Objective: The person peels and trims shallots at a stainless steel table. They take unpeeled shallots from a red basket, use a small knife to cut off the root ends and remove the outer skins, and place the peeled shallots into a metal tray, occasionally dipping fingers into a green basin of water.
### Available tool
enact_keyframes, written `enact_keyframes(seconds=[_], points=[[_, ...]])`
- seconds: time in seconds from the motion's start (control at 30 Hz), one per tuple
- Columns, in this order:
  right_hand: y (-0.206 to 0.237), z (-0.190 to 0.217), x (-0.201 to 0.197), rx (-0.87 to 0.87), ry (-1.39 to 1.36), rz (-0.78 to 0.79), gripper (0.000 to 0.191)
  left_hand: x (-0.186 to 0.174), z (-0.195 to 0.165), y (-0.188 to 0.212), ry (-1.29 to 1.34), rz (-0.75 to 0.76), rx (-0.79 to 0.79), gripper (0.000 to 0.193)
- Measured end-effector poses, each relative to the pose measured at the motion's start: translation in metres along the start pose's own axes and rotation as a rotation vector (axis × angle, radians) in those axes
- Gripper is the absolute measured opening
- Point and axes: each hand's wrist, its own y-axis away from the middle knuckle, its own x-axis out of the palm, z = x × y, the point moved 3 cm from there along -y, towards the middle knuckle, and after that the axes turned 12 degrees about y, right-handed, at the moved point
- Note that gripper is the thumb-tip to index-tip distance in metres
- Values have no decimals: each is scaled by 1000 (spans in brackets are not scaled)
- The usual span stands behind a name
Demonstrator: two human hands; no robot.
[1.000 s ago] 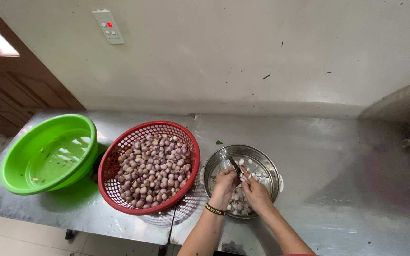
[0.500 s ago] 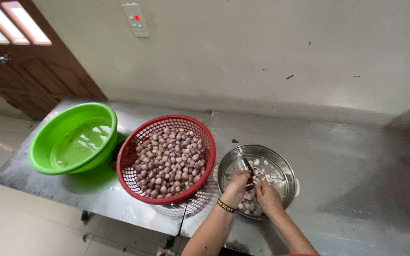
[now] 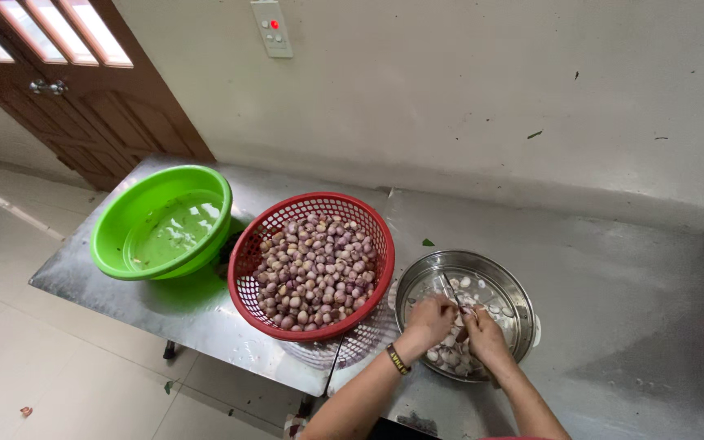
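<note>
Left hand [image 3: 429, 319] closed around a small bulb over the steel bowl [image 3: 512, 287], thumb side turned inward; right hand [image 3: 485, 334] closed too, apparently gripping a thin dark-handled knife [image 3: 449, 287] whose blade points up and away from the knuckles, though too small to tell exactly how held. Both hands touching or nearly touching each other, just above the pale peeled bulbs [image 3: 450, 357] lying in the bottom of the bowl, directly beneath and slightly toward the body from the fingers. Judged from the heaps: only a thin scatter of peeled pieces under the hands, not yet covering the bowl's floor, so little done. Just to the left of the left hand, nearly touching the bowl's rim, a red mesh basket [image 3: 250, 244] piled full of unpeeled purplish shallots [image 3: 313, 269], so most of the work left. Farther left again, well apart from either hand, a green plastic basin [image 3: 116, 220] holding some water with a few bits afloat. All three vessels set in a row on the metal bench [image 3: 613, 269]; bare metal to the right of the right hand. Beyond the hands, a pale wall with a small switch panel [image 3: 271, 28]; a brown wooden door [image 3: 83, 106] far off to the upper left.
</note>
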Motion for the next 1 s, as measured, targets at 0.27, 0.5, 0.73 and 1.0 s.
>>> enact_keyframes(seconds=[0.27, 0.5, 0.73, 1.0], points=[[14, -40, -22, 144, -33, 144, 69, -121, 21, -3, -606, -371, -157, 7], [6, -79, -43, 257, -410, 124, 54, -190, 74, 6, -930, -296, -292, 17], [14, -95, -57, 175, -409, 170, 42, -175, 61, 1, -736, -334, -213, 21], [20, -94, -24, -79, -516, 135, 44, 6, 40, -19, 748, 121, -378, 25]])
